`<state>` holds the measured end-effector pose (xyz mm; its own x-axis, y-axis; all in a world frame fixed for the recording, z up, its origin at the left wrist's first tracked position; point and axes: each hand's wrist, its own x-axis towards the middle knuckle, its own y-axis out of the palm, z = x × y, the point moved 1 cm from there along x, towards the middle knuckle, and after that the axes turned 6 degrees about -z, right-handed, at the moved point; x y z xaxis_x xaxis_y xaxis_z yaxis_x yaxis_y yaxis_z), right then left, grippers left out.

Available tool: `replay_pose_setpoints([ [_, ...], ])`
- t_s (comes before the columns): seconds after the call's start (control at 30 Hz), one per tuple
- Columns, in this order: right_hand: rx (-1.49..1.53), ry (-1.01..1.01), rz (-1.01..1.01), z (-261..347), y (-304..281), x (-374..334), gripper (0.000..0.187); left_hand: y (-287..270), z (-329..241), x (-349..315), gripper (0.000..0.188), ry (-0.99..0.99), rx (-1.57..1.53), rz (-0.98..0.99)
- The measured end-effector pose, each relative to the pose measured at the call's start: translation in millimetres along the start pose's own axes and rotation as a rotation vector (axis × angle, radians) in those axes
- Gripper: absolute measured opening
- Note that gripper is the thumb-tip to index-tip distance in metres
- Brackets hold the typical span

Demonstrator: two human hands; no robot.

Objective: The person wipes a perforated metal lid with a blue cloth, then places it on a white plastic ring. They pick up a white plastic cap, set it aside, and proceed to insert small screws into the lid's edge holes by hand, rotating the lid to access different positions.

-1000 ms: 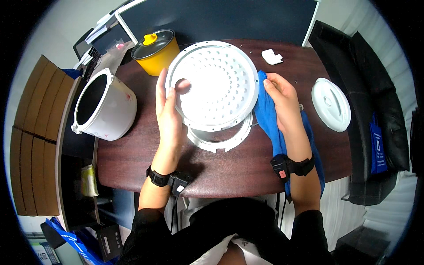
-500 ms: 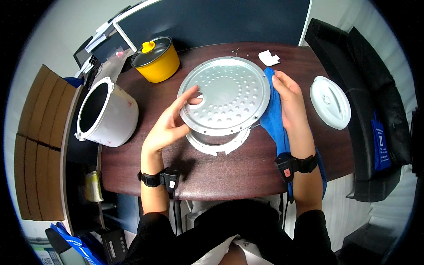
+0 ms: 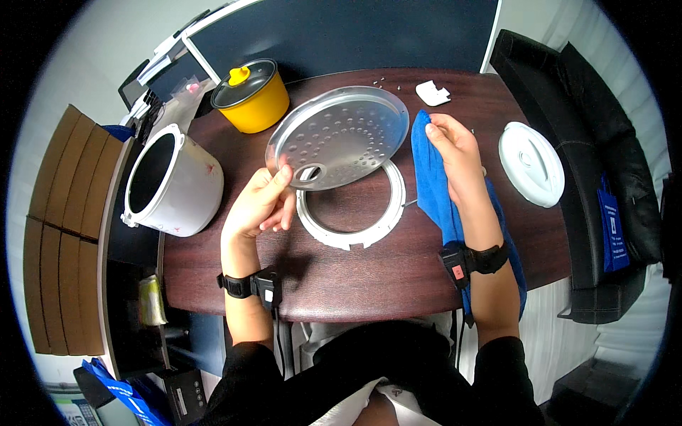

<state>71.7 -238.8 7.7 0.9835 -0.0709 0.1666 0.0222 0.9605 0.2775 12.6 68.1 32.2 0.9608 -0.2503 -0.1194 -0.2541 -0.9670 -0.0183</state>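
Observation:
A round, dimpled metal inner lid plate (image 3: 348,131) is held up and tilted over the table by my left hand (image 3: 260,202). The thumb and fingers of that hand pinch its near left edge, beside the round hole. Below the plate, a white ring frame (image 3: 392,213) lies on the tabletop, its far part hidden by the metal. My right hand (image 3: 458,153) grips a blue cloth (image 3: 435,177) between thumb and fingers, just right of the plate and apart from it. The cloth drapes down along my right forearm.
A white rice cooker body (image 3: 195,188) stands at the left, with a yellow lidded pot (image 3: 259,106) behind it. A white oval lid (image 3: 531,165) lies at the right. Near the far edge are a small white plastic piece (image 3: 432,93) and several screws. A black sofa (image 3: 604,142) stands beyond the table.
My left hand has turned the plate to a steeper tilt and shifted it left and away, uncovering more of the ring. The right hand with the cloth has come away from the plate's edge.

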Motion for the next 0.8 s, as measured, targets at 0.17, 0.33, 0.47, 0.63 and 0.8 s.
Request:
replay_pose_setpoints([
  [0.17, 0.088, 0.057, 0.131, -5, -4, 4, 0.019, 5, -1, 2, 0.048, -0.151, -0.255, -0.014],
  [0.33, 0.097, 0.054, 0.161, -4, -4, 6, 0.020, 1, 1, 4, 0.058, -0.271, -0.458, 0.095],
  [0.47, 0.081, 0.050, 0.135, -4, -3, 4, 0.020, -14, 16, 6, 0.060, -0.147, -0.224, 0.304],
  [0.63, 0.021, 0.016, 0.093, -7, -4, 5, 0.019, -2, 11, 7, 0.044, 0.028, 0.152, 0.103],
  [0.8, -0.264, -0.130, 0.054, -11, 8, -1, 0.018, 41, 8, 5, 0.040, 0.251, -0.185, -0.273],
])
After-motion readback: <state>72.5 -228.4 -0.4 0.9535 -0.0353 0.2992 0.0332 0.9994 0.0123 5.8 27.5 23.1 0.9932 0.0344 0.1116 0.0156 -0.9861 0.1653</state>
